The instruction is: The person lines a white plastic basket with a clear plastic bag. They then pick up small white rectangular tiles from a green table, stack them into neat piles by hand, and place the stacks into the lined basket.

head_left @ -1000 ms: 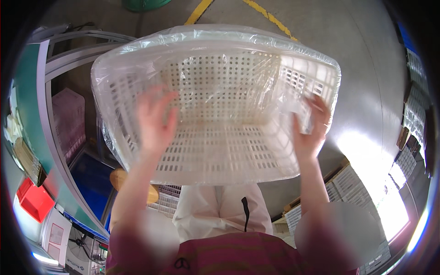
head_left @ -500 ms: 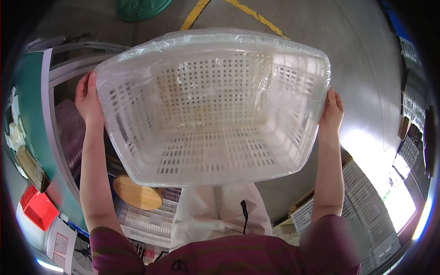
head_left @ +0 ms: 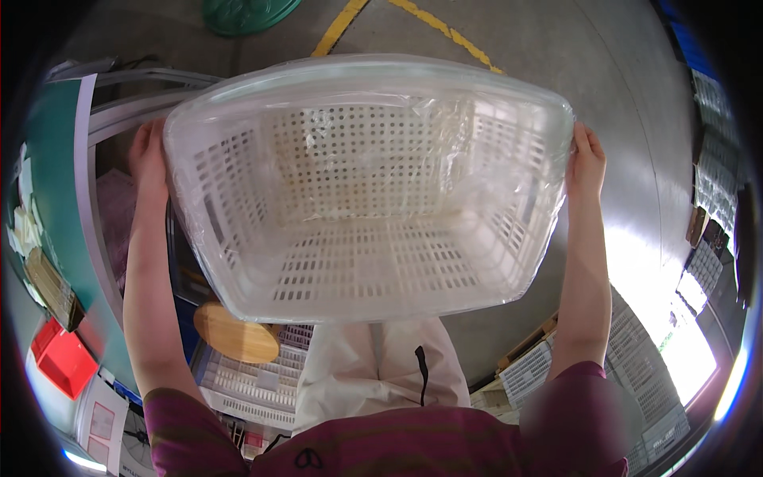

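A white perforated plastic basket (head_left: 366, 163) is held up in front of me, its open top tilted toward me. Clear plastic film lines the inside and folds over the rim. At the basket's left end, my left hand (head_left: 149, 155) is closed on the film-covered rim, some of its fingers hidden behind the edge. On the opposite end my right hand (head_left: 586, 159) pinches the rim and film, with fingertips bent over the upper right corner. Nothing lies inside the basket.
Left of me stands a green-topped table (head_left: 60, 183) with a pale edge, and a red bin (head_left: 65, 362) is below it. A round wooden stool seat (head_left: 237, 332) is near my left leg. White crates (head_left: 636, 358) are stacked at right. A green lid-like object (head_left: 248, 12) sits ahead on the floor.
My right hand has moved up and outward along the right end. My left hand has shifted slightly, and both forearms are spread wider. The basket has barely moved, its film shifting a little.
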`<act>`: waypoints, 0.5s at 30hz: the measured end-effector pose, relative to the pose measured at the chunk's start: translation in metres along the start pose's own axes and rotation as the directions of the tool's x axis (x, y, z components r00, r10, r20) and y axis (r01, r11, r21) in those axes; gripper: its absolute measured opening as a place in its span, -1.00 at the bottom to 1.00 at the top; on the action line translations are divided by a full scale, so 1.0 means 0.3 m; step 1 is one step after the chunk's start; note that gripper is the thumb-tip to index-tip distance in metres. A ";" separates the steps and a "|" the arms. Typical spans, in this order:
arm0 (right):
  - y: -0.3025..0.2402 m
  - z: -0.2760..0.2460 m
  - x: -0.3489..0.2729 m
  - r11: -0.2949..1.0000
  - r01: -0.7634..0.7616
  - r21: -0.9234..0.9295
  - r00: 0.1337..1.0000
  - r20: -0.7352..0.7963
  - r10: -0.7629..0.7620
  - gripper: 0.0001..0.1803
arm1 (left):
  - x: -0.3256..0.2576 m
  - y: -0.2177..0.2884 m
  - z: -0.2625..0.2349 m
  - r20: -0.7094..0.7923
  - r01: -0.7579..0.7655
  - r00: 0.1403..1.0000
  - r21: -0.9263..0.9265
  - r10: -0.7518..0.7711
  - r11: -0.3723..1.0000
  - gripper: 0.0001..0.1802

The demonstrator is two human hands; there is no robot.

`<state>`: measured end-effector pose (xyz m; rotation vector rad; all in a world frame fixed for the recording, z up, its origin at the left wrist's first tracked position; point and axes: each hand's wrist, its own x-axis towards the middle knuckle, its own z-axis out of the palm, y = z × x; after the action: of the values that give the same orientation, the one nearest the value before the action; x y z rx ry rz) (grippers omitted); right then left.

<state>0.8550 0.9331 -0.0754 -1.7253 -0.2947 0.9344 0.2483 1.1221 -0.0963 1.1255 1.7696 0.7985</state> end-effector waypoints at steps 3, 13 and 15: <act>-0.013 0.043 0.044 0.997 -0.061 -0.039 0.998 -0.016 0.060 -0.80 | -0.002 -0.026 0.005 -0.035 0.048 0.998 0.000 -0.048 0.999 -0.76; 0.129 -0.129 -0.071 0.899 -0.420 -0.123 0.905 -0.128 0.405 -0.55 | -0.151 -0.244 -0.109 0.029 0.043 0.998 0.308 -0.054 0.950 -0.75; 0.245 -0.318 -0.225 0.847 -0.508 0.156 0.861 0.111 0.496 -0.53 | -0.344 -0.423 -0.249 0.225 0.023 0.973 0.111 -0.048 0.994 -0.74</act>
<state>0.8599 0.7977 -0.1030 -1.6300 0.2143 1.3569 0.1566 0.9732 -0.1390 1.2022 1.6511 0.5341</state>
